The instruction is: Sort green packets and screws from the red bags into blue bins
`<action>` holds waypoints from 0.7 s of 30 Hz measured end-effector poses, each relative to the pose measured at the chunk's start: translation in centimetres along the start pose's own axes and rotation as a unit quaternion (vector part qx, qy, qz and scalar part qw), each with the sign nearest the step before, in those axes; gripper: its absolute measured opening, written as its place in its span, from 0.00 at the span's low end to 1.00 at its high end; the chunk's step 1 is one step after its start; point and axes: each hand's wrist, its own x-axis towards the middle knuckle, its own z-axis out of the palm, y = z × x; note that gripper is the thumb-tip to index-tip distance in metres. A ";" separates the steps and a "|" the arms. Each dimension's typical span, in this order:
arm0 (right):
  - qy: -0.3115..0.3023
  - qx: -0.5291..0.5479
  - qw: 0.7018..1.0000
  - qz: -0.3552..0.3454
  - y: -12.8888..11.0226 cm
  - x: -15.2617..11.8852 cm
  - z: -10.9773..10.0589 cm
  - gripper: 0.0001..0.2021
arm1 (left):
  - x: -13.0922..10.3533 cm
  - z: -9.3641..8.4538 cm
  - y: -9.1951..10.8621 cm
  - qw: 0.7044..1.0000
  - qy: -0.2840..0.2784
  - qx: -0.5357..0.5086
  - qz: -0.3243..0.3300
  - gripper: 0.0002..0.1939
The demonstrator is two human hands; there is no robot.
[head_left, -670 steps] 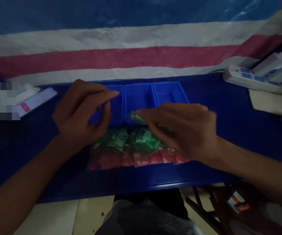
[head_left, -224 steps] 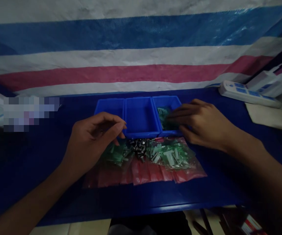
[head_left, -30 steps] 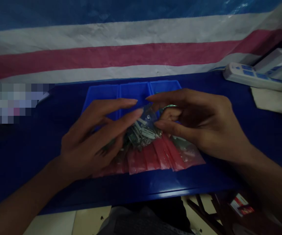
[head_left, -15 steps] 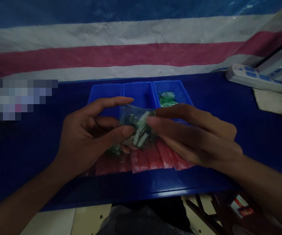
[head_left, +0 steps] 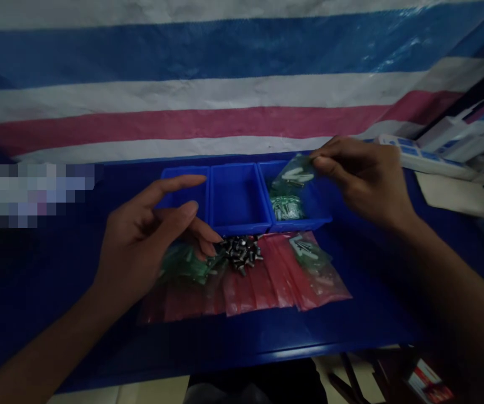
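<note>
Pinched in my right hand (head_left: 362, 177) is a small clear plastic bag (head_left: 296, 173) with white plugs and metal pieces inside, hanging over the right blue bin (head_left: 319, 220). Greenish packets of parts (head_left: 287, 207) lie in that bin. My left hand (head_left: 144, 233) holds nothing, its fingers apart above a greenish bag (head_left: 189, 264). Beside its fingertips is a pile of dark screws (head_left: 242, 253). Under these a row of red plastic bags (head_left: 258, 289) lies on the table, with another clear bag of white plugs (head_left: 307, 249) at its right end.
Left of the right bin stand a middle blue bin (head_left: 239, 196) and a left blue bin (head_left: 183, 171). A white power strip (head_left: 418, 157) and a pale flat piece (head_left: 452, 193) lie at the right. A striped sheet (head_left: 208, 95) closes off the back.
The clear bag has left my left hand and moved right and away in my right hand, to above the right bin. The view has tilted up a little.
</note>
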 end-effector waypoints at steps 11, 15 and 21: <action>-0.122 -0.210 0.970 -0.029 1.8 0.9 1.2 0.11 | 0.1 0.0 -0.3 0.999 0.004 0.033 -0.006 0.20; -0.220 -0.159 0.959 -0.085 0.1 0.1 -0.1 0.14 | 0.1 0.0 -0.1 0.999 0.005 0.040 -0.006 0.17; -0.276 -0.244 0.923 -0.107 -1.4 -0.9 0.4 0.17 | 0.1 0.0 0.0 0.999 0.004 0.048 0.015 0.12</action>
